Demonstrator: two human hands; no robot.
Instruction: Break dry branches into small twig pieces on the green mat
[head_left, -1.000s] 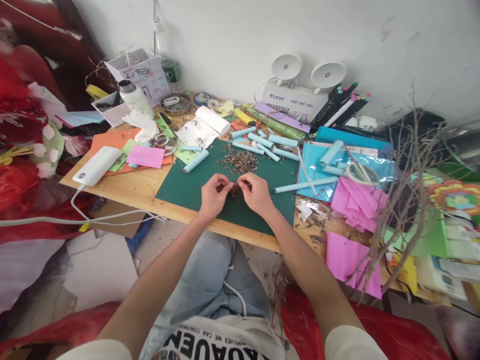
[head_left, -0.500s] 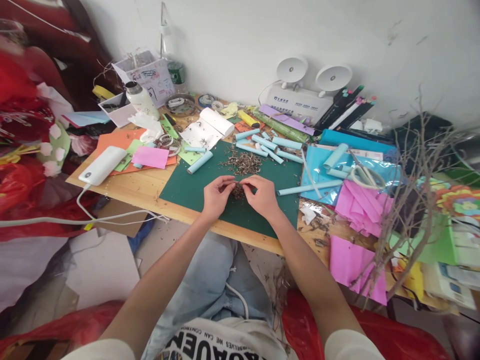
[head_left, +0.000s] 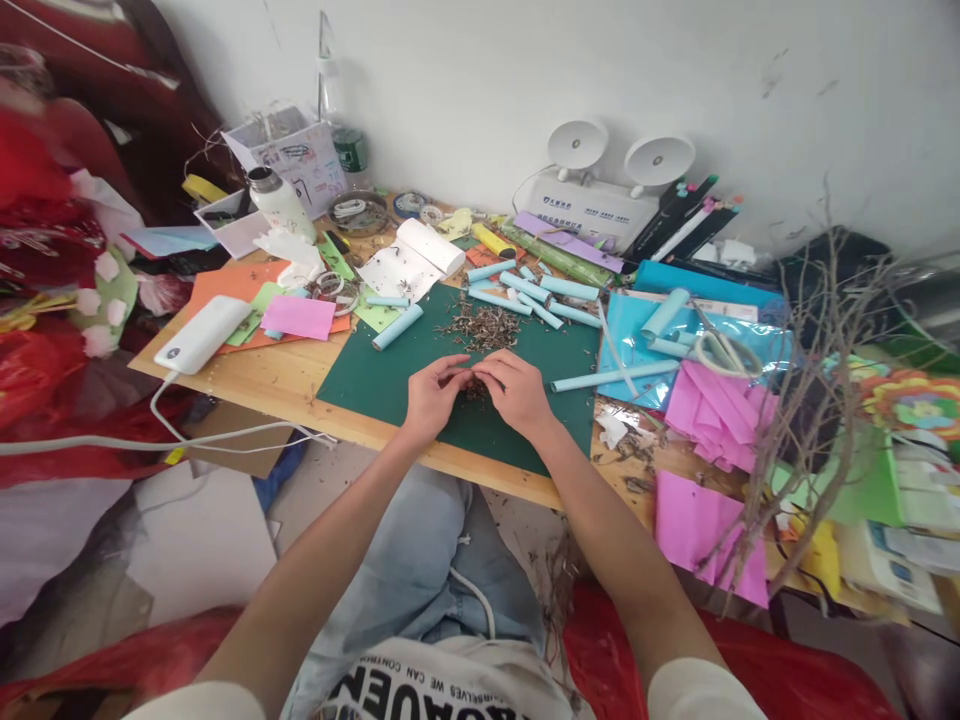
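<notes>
My left hand (head_left: 433,398) and my right hand (head_left: 516,390) meet fingertip to fingertip above the green cutting mat (head_left: 367,375). Both are closed in a pinch; whatever lies between the fingertips is too small to make out. Just behind them spreads a pile of brown dried plant bits (head_left: 487,328). A smaller dark heap of the same bits (head_left: 475,394) shows below the fingers. Several light blue paper tubes (head_left: 532,288) lie past the pile, and a longer blue tube (head_left: 611,376) rests to the right of my right hand.
Left on the table are a white power bank (head_left: 201,335) with a cable, a pink paper sheet (head_left: 300,317) and a white bottle (head_left: 283,203). To the right, scissors (head_left: 724,350) lie on a blue plastic packet (head_left: 619,330); bare twigs (head_left: 825,420) stick up near pink paper (head_left: 709,530).
My right hand has shifted slightly left, bringing its fingertips against those of my left hand. The whole view has moved a little; the objects on the table stay in place.
</notes>
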